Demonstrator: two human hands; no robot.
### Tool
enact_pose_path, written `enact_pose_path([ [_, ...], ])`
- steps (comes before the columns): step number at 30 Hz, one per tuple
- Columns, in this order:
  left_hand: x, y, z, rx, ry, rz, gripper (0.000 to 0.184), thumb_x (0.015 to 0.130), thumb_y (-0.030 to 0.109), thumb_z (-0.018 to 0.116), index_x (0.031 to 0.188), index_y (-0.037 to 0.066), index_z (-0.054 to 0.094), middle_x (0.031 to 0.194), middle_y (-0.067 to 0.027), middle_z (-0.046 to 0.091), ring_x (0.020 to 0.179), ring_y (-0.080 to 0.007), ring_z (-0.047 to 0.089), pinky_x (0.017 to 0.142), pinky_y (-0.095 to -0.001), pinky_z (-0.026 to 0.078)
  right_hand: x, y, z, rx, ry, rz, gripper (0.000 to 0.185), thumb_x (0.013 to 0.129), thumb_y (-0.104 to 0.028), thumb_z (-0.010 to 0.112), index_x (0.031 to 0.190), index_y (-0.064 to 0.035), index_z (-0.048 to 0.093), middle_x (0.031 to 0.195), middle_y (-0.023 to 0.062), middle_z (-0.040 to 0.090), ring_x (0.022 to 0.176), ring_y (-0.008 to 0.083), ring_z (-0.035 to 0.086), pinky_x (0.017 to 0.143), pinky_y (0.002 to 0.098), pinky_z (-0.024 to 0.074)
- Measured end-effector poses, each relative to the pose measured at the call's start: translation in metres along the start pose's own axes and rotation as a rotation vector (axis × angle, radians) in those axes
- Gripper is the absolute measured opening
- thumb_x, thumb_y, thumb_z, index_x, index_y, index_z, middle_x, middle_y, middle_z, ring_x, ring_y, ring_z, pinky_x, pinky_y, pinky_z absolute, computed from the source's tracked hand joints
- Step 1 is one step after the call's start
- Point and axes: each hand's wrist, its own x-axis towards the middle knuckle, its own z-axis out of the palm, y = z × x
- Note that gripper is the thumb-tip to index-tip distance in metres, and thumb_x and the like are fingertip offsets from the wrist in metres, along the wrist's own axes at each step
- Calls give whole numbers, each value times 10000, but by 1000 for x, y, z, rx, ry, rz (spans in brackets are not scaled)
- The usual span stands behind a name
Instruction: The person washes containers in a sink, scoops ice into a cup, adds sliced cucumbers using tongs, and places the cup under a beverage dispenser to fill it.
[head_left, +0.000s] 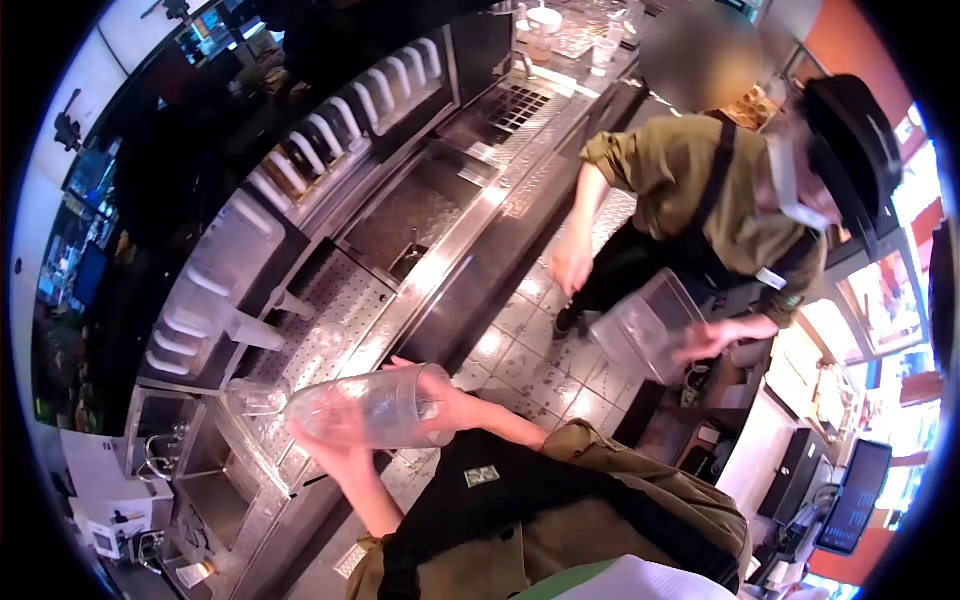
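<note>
A clear, wide-mouthed cylindrical container (385, 408) lies tilted sideways between my two hands, in front of my apron. My left hand (335, 445) is wrapped round its lower end at the left. My right hand (440, 400) holds the other end, near the rim, its fingers partly seen through the clear wall. Close to the left end, a small clear glass or cup (257, 397) stands on the metal counter (285, 430). Another clear vessel (328, 340), hard to make out, is on the perforated drain board.
A co-worker (690, 190) in a brown shirt stands at the right, holding a clear rectangular bin (650, 325) low over the tiled floor. Metal sinks (420, 210) and a row of white-handled bins (325, 140) line the left. A screen (855, 497) is at the lower right.
</note>
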Motion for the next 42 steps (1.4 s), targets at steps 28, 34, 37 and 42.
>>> enact_pose_path([
  [28,180,-450,350,1045,-1385,101,1023,504,204,838,1296,1,223,1256,-164,359,1196,-273,357,1005,-391,303,79,56,-426,-533,1309,175,858,605,-72,689,1305,23,202,1262,195,301,1193,316,333,1002,380,283],
  [34,273,-568,466,693,-1049,174,727,633,148,767,1218,25,352,1151,-119,486,1078,-211,474,922,-337,397,92,40,-618,-762,978,222,700,728,-106,619,1312,7,251,1252,193,336,1179,313,347,993,405,280],
  [37,321,-576,509,698,-764,111,503,731,132,687,1156,43,433,1028,-49,561,922,-144,548,832,-279,441,124,50,-690,-709,805,216,592,758,-73,581,1282,-18,311,1212,150,383,1152,265,386,968,384,304],
  [42,408,-588,545,1000,-491,-28,442,726,217,711,1092,34,545,919,-38,603,835,-112,552,774,-252,441,192,71,-764,-659,526,110,480,758,-52,543,1208,-14,381,1179,153,413,1103,264,429,919,366,354],
])
